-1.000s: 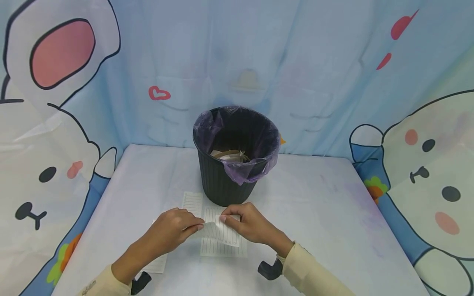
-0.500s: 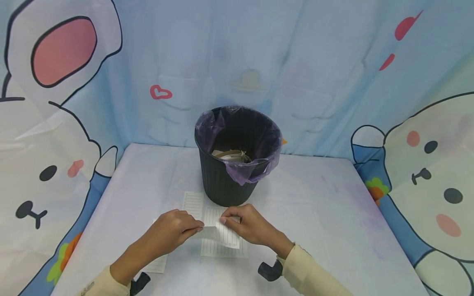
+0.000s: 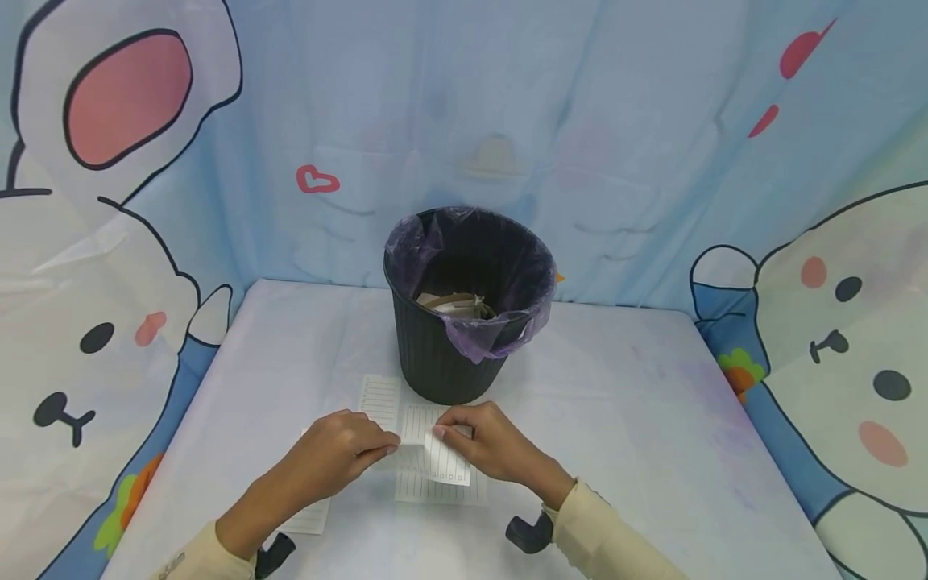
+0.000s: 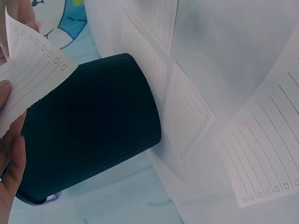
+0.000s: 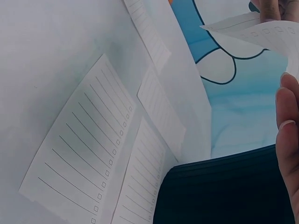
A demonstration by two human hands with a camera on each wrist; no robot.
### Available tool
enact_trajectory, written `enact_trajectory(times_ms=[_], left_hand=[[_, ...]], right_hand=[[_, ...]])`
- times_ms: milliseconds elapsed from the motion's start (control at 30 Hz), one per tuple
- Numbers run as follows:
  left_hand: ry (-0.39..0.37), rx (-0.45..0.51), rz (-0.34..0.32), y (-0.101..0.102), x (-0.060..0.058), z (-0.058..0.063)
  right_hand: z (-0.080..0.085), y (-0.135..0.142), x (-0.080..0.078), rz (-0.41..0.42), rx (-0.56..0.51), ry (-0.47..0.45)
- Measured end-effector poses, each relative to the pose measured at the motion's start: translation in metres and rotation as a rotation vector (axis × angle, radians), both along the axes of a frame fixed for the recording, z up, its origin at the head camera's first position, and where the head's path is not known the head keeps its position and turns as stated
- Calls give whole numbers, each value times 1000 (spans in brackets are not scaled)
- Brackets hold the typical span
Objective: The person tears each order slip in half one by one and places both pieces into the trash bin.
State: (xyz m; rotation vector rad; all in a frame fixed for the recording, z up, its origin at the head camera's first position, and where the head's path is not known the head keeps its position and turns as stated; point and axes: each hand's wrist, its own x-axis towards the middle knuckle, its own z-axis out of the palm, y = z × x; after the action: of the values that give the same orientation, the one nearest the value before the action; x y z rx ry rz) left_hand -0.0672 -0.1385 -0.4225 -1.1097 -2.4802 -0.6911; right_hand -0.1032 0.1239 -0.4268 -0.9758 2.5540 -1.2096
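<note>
**Lined sheet (image 3: 451,464) pinched two-handed**

Your left hand (image 3: 346,448) and right hand (image 3: 495,441) each pinch it, raised above a loose sheet (image 3: 442,492), on your side of the black bin (image 3: 449,362). Moving both evenly, fingertips close, should serve best; whether it's torn is hard to tell.

The left hand (image 3: 337,449) and right hand (image 3: 490,440) both pinch, forearms (image 3: 250,515) slanting inward.

From here, the left hand (image 3: 337,449) hides much of the lined sheet (image 3: 308,519) below it; the right hand (image 3: 495,443) covers part of the paper (image 3: 447,462) it pinches. Beyond both, I can't make out the scraps (image 3: 458,306) in the bin (image 3: 445,362).
</note>
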Motion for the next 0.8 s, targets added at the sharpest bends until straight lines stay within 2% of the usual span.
enact_trajectory(times_ms=[167, 433, 600, 800], left_hand=[[6, 0, -2, 0, 0, 1], [8, -7, 2, 2, 1, 0], [21, -10, 5, 3, 1, 0], [77, 0, 6, 2, 2, 1]], right_hand=[[-1, 1, 0, -4, -3, -16], [-1, 2, 0, 16, -54, 18], [-1, 3, 0, 9, -47, 17], [-1, 3, 0, -1, -62, 26]])
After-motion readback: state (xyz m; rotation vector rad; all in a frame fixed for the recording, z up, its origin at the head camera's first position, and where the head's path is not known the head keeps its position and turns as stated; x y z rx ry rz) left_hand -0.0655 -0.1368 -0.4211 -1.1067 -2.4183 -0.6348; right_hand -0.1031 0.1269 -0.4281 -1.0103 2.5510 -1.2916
